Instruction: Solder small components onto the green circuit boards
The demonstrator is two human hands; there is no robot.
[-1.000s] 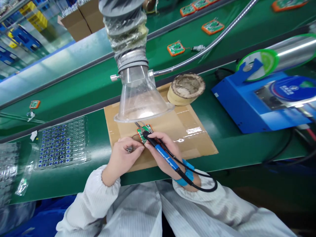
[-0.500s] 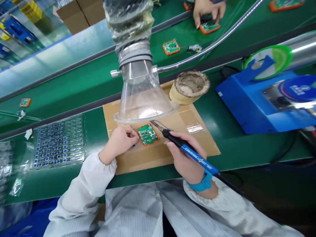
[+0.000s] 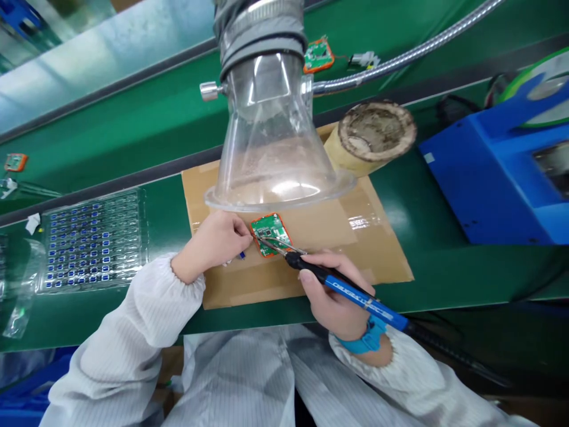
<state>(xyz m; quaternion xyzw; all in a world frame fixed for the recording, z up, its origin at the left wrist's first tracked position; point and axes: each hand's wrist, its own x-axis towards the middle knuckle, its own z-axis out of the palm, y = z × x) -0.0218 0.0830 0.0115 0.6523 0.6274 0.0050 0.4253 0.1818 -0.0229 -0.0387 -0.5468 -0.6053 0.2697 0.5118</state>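
A green circuit board (image 3: 274,228) with an orange edge lies on a sheet of cardboard (image 3: 258,283). My right hand (image 3: 338,290) grips a blue and black soldering iron (image 3: 360,299); its tip reaches over the board close to the left edge. At that same edge the fingers of my left hand (image 3: 220,240) are pinched together. What they pinch is too small to make out. A small blue part (image 3: 242,255) shows just below those fingers, and I cannot tell whether it is held or lying on the cardboard.
A clear fume hood (image 3: 271,154) hangs low over the work. Behind it, right, stands a round crusted pot (image 3: 377,133). A blue solder feeder (image 3: 498,178) is at the right, a clear tray of blue parts (image 3: 89,243) at the left. Another board (image 3: 318,54) lies beyond.
The soldering iron has moved left and down, so its tip is now over the board's left side. My left hand stays by the board. The view has shifted, and the co-worker's hand is out of sight.
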